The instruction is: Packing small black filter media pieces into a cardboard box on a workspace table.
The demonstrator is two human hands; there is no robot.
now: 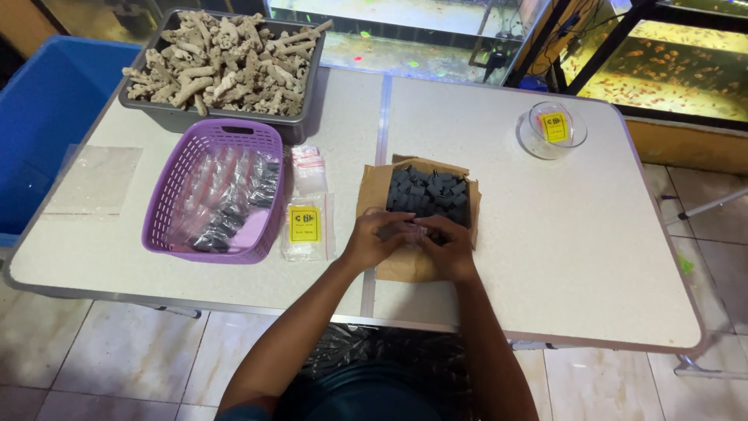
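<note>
Two hands (pixel 409 242) hiding small clear bag

Small clear plastic bag (pixel 411 231): transparent, crumpled, held between both hands just above the worktop's near edge, at the middle seam. Contents cannot be told.

Dark grey foam blocks (pixel 427 192): small, cube-like, heaped in an opened brown cardboard box (pixel 374 191), touching the bag's far side.

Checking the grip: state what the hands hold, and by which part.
Both hands, left hand and right hand, pinch a small clear bag between them at its edges, in front of the box of black cubes.
</note>
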